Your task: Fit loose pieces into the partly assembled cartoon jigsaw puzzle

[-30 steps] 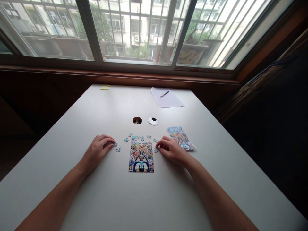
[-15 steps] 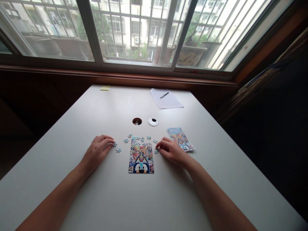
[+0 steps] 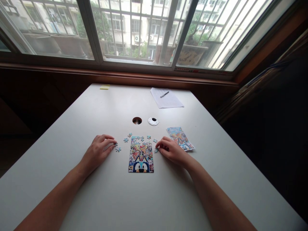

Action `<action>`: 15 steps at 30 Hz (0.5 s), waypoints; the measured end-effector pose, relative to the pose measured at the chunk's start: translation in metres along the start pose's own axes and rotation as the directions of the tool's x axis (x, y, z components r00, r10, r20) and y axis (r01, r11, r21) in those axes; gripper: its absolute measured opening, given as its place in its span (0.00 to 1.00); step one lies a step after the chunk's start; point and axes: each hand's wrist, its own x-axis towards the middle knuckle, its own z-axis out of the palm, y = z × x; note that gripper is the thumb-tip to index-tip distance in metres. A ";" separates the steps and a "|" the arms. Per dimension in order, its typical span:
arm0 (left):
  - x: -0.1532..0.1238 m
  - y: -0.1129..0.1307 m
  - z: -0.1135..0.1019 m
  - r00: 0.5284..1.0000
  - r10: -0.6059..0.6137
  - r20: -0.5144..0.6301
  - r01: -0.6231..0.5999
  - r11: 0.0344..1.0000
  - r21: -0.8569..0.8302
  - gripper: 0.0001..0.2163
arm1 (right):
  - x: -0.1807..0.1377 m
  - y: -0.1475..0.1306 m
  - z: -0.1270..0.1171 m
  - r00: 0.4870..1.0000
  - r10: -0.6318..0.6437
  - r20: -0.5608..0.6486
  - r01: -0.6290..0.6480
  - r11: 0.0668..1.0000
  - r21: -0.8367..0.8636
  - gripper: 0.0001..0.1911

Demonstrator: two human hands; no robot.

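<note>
Left hand (image 3: 99, 149) perhaps slightly nearer puzzle (image 3: 141, 158)

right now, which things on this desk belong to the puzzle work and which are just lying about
Puzzle work, it seems:
puzzle
loose pieces, some by the left hand and right hand
matching picture sheet, likely the guide

Just lying about:
paper
pen, on the paper
yellow note
round cap

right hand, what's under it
Part of a puzzle piece shows by the fingertips of the right hand, above the white table. Whatever the palm and curled fingers cover can't be seen.
</note>
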 end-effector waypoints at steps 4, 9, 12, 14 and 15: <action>0.000 -0.001 0.001 1.000 0.013 -0.021 -0.013 1.000 -0.002 0.09 | 0.000 0.002 0.000 1.000 -0.009 -0.002 0.009 1.000 0.002 0.11; 0.000 0.000 0.001 1.000 0.013 -0.022 -0.013 1.000 0.008 0.10 | 0.001 0.001 0.000 1.000 -0.012 -0.007 0.012 1.000 0.004 0.11; 0.000 -0.002 0.002 1.000 0.017 -0.025 -0.017 1.000 -0.001 0.10 | 0.000 0.002 0.001 1.000 -0.012 -0.011 0.012 1.000 0.006 0.11; 0.000 -0.003 0.002 0.999 0.025 -0.030 -0.025 1.000 -0.011 0.10 | 0.000 0.002 0.001 1.000 -0.014 -0.011 0.014 1.000 0.003 0.11; 0.000 -0.003 0.002 0.999 0.029 -0.034 -0.029 0.999 -0.016 0.10 | 0.000 0.003 0.001 1.000 -0.015 -0.010 0.015 1.000 0.001 0.11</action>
